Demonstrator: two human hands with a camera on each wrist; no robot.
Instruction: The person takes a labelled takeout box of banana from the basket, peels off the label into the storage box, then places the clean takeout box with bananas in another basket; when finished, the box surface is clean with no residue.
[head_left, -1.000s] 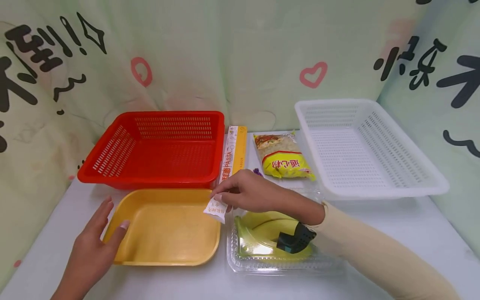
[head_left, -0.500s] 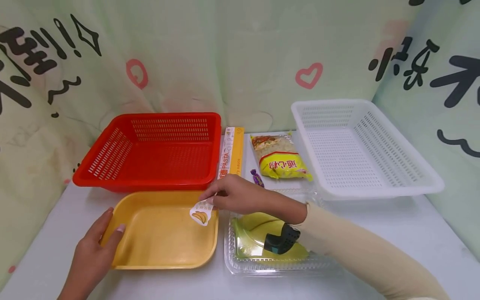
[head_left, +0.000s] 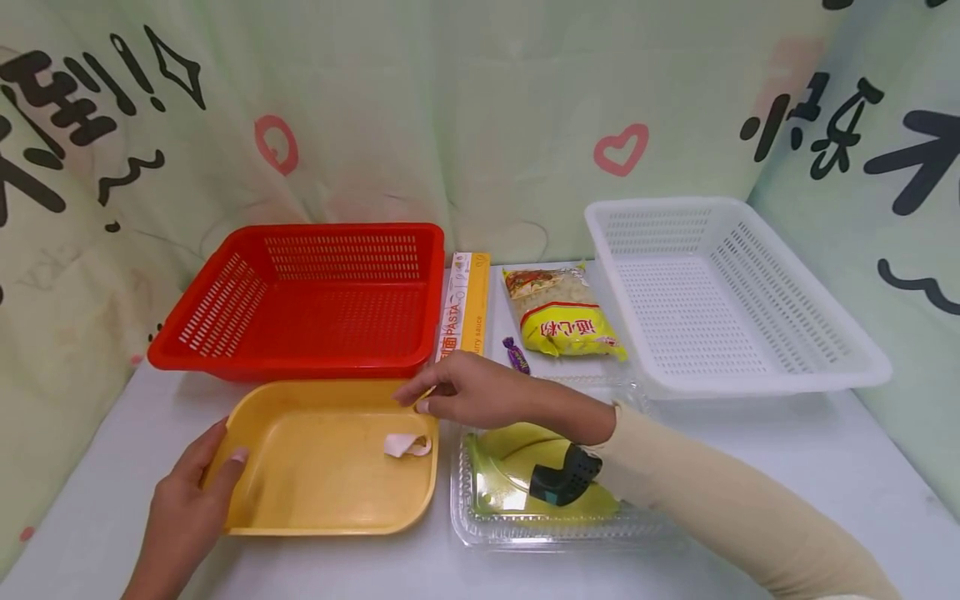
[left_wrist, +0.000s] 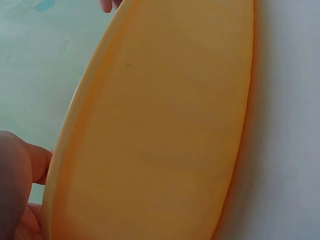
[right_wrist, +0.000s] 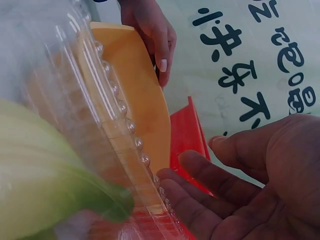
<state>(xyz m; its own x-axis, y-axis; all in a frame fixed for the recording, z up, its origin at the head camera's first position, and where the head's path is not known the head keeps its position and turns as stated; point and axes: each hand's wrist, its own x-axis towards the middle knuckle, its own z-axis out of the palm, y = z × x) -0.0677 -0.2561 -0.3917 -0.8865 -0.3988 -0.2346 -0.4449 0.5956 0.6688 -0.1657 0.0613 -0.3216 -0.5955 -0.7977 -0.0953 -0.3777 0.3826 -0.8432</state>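
Observation:
A small white packet (head_left: 406, 445) is in the yellow tray (head_left: 322, 521), at its right side in the head view. My right hand (head_left: 474, 388) hovers just above the tray's right rim, holding nothing. In the right wrist view its fingers (right_wrist: 200, 167) are spread and loosely bent. At the tray's left end my left hand (head_left: 187, 496) touches the rim, with the thumb toward the inside and the fingers outside. A clear plastic box (head_left: 480, 537) of bananas (head_left: 517, 467) lies under my right forearm.
Behind the tray stands a red basket (head_left: 337, 363); a white basket (head_left: 757, 385) is at the back right. Between them lie a pasta box (head_left: 463, 308), a yellow bag of macaroni (head_left: 562, 321) and a purple-wrapped candy (head_left: 516, 356).
The right hand moved left over the tray and let go of the white packet, which showed a banana picture. The left hand moved slightly closer to the tray's rim.

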